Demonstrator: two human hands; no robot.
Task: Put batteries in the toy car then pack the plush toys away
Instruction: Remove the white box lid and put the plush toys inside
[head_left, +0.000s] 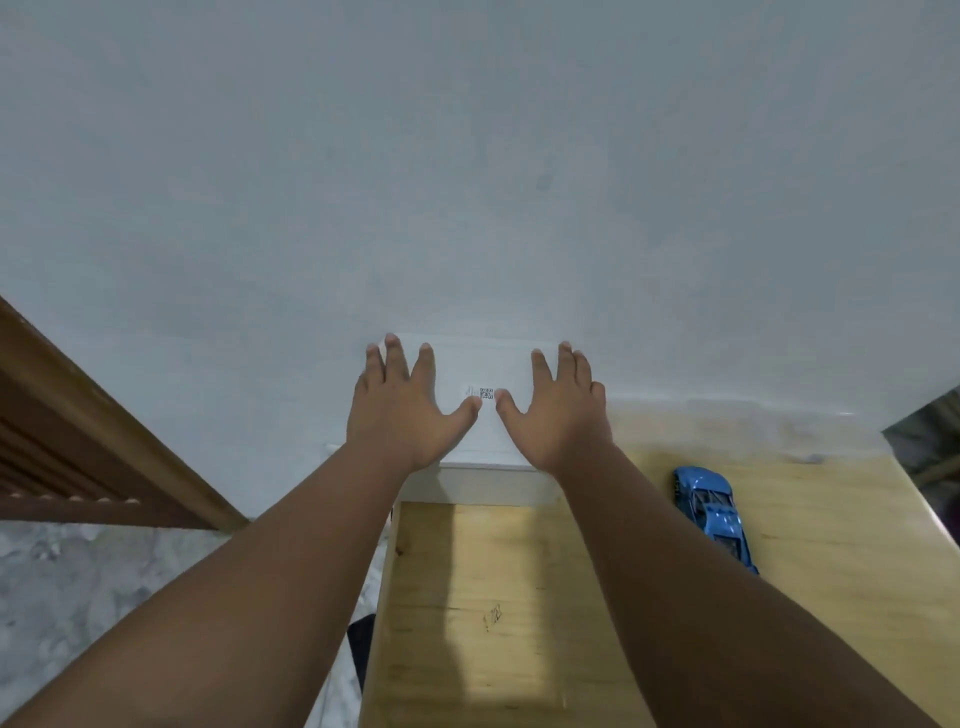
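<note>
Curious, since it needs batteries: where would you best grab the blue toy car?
Probably across its middle, pinching the two long sides from above with the right hand: the toy car lies roof up on the table, long and narrow, nearest that hand.

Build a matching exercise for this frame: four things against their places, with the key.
Things: 1 toy car; 2 white box; 3 left hand; 4 QR label.
Places: A on the box top, by the thumb of the right hand; B on the wooden table, far right; C against the wall, at the table's back edge; D fingers spread over the box's left side.
Pairs: 1-B; 2-C; 3-D; 4-A.
</note>
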